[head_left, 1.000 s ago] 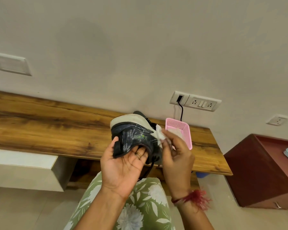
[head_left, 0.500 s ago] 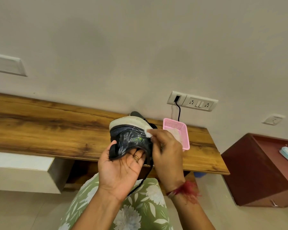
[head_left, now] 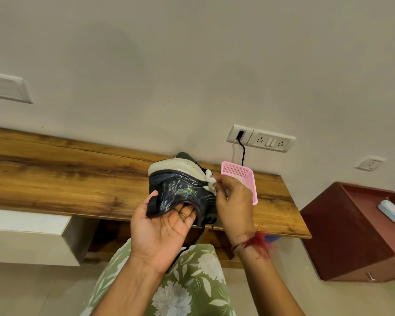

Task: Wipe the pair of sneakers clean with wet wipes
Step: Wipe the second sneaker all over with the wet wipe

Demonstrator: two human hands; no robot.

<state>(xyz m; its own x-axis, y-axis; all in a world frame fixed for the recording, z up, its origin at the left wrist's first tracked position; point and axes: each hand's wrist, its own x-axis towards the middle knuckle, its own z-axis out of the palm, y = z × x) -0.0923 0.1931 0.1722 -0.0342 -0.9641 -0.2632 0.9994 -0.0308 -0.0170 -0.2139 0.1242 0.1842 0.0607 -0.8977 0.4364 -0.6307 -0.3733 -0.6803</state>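
Observation:
A dark navy sneaker (head_left: 180, 190) with a white sole is held sole-up in front of the wooden shelf. My left hand (head_left: 162, 226) grips it at the heel, fingers tucked inside the opening and thumb on the outside. My right hand (head_left: 232, 201) pinches a crumpled white wet wipe (head_left: 210, 180) against the sole's right edge. A black lace hangs below the shoe. Behind it shows a bit of a dark thing, perhaps the second sneaker (head_left: 184, 155).
A pink plastic basket (head_left: 249, 179) stands on the wooden shelf (head_left: 66, 179), right of the shoe. A black cable hangs from the wall socket (head_left: 260, 137). A dark red cabinet (head_left: 351, 229) with a pale blue object on top stands at the right. My green floral lap (head_left: 180, 281) is below.
My right hand has moved the wipe up from the shoe's side to the white sole's right edge. My left hand keeps its hold on the heel.

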